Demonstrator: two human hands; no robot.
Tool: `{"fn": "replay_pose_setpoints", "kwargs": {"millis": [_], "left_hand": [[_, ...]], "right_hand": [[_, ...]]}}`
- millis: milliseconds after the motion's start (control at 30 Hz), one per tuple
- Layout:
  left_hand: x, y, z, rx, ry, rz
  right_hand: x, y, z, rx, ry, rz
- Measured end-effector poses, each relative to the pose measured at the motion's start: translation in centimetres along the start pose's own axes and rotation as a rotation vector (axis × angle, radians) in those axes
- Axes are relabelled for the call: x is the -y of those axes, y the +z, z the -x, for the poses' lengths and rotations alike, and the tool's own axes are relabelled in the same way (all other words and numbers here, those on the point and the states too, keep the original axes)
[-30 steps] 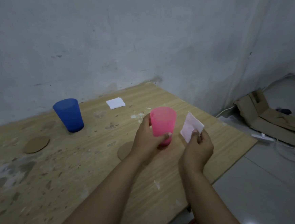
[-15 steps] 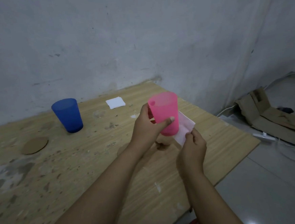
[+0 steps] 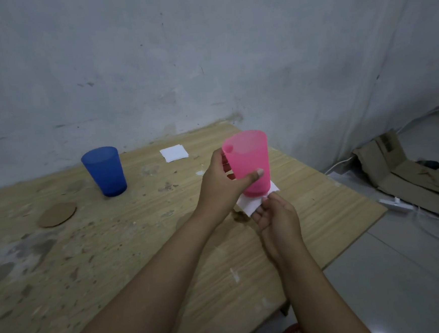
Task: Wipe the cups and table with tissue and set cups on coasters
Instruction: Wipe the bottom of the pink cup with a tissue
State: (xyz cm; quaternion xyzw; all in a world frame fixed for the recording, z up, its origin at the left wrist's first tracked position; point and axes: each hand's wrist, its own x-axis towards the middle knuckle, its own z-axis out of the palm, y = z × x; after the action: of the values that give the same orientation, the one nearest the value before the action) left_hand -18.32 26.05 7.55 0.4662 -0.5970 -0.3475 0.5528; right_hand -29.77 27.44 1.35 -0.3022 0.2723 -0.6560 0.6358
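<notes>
While no writing can be read on any item, the pink cup (image 3: 248, 161) is seen as translucent plastic, wider at the rim. It is held upright above the worktop (image 3: 141, 251), long axis vertical and mouth up, by the left hand (image 3: 221, 186), whose thumb and fingers (image 3: 253, 175) are curled round its wall. A white tissue (image 3: 252, 203) is pressed under its base by the right hand (image 3: 277, 214), pinched at the edge. A blue cup (image 3: 105, 171) stands upright further back, near a round coaster (image 3: 57, 214). Another tissue (image 3: 174, 153) lies flat beyond.
</notes>
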Motion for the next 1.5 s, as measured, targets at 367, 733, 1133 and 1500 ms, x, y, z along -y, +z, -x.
{"fn": "replay_pose_setpoints", "kwargs": {"millis": [367, 733, 1133, 1500], "left_hand": [[-0.2, -1.9, -0.8, 0.020, 0.001, -0.080], [-0.3, -0.7, 0.5, 0.083, 0.021, -0.065], [-0.1, -1.4, 0.5, 0.052, -0.007, -0.014], [0.7, -2.2, -1.0, 0.056, 0.000, -0.058]], "right_hand": [[1.0, 0.2, 0.3, 0.020, 0.071, -0.255], [1.3, 0.4, 0.5, 0.044, 0.133, -0.335], [0.9, 0.5, 0.4, -0.048, 0.073, -0.102], [0.2, -0.7, -0.3, -0.309, -0.017, 0.086]]}}
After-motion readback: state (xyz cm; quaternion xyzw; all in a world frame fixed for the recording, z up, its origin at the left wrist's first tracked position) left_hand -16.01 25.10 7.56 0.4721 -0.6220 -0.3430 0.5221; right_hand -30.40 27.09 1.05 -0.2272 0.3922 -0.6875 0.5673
